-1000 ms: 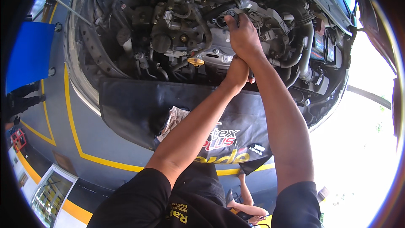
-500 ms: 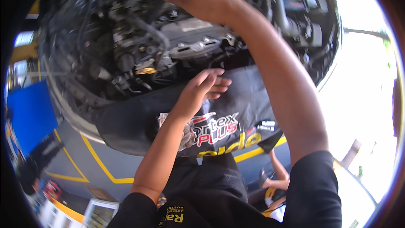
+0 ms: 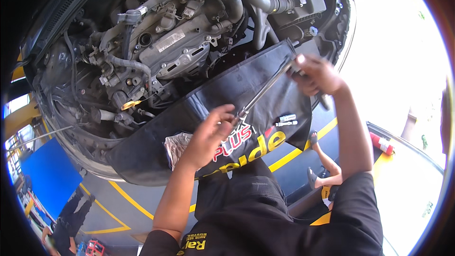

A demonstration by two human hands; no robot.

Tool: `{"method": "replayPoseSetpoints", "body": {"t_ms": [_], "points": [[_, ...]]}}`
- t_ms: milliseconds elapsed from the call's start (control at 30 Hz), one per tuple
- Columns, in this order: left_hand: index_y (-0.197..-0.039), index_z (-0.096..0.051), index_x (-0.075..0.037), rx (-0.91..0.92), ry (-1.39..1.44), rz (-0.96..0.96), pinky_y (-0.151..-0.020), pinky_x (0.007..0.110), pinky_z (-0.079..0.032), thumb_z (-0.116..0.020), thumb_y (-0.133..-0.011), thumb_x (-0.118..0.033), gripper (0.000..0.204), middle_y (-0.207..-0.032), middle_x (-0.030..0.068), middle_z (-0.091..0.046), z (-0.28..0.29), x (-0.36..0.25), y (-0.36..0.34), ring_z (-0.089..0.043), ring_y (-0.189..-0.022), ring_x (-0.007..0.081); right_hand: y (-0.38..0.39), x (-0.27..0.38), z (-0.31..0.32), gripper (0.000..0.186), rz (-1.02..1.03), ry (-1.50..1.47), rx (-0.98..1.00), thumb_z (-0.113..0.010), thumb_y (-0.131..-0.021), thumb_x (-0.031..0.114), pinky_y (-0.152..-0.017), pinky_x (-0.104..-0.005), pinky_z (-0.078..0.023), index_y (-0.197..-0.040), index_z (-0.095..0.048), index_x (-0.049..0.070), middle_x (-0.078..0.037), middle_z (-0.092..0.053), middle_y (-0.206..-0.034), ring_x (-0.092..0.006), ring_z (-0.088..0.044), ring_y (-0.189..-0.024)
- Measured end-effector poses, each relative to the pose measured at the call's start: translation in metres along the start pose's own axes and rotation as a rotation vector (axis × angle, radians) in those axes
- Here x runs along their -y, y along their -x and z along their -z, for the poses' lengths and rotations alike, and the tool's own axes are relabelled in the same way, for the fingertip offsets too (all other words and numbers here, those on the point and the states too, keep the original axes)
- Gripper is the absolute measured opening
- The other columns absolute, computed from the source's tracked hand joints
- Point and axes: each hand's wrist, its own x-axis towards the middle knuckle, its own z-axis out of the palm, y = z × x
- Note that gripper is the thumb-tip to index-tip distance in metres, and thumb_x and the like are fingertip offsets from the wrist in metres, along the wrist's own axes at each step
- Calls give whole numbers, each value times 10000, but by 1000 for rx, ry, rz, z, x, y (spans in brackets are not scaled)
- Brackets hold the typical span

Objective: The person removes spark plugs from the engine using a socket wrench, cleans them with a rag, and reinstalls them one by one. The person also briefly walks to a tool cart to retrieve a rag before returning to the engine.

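Note:
My right hand is closed round a ratchet wrench, blurred by motion, over the right end of a black fender cover. From its head a long metal extension bar slants down to the left. My left hand is at the bar's lower end, fingers apart and slightly curved; whether they touch it is unclear. A crumpled, light patterned rag lies beside my left wrist. Small silver sockets rest on the cover, below my right hand.
Beyond the cover is an open engine bay with an engine, a yellow dipstick handle and an air hose. A blue panel and another person are at lower left. A red fire extinguisher is at right; another person's legs show below.
My right hand has come back from over the engine to the cover's right side, with the ratchet and bar now plainly visible. My left hand has shifted slightly down. The view has moved.

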Motion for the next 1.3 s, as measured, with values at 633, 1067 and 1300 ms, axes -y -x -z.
{"method": "replayPoseSetpoints", "body": {"t_ms": [633,1067,1300], "points": [[-1115,-693,-85,-600,-662,-139,-724,325,-551,-726,-943,-254,243,-987,76,-701,-11,-17,33,-699,-826,197,-84,1,-92,235,806,1082,-529,-683,-918,162,-793,-458,-528,-1122,-650,49,-145,-665,-1016,-358,-670,-879],[-1128,-666,-50,-809,-1592,-59,-885,462,-550,-772,-830,-249,374,-1106,173,-701,189,-146,-63,-671,-1075,346,-239,137,-253,762,630,616,-533,-819,-767,418,-724,-332,-577,-1363,-545,31,-137,-749,-875,-211,-741,-760],[-1028,-679,-12,-711,-1537,-45,-831,490,-559,-791,-807,-251,345,-1002,203,-721,201,-155,-64,-690,-980,384,-260,113,-255,611,781,228,-593,-751,-735,261,-856,-383,-536,-1277,-616,12,-199,-726,-1020,-295,-699,-921]]}}
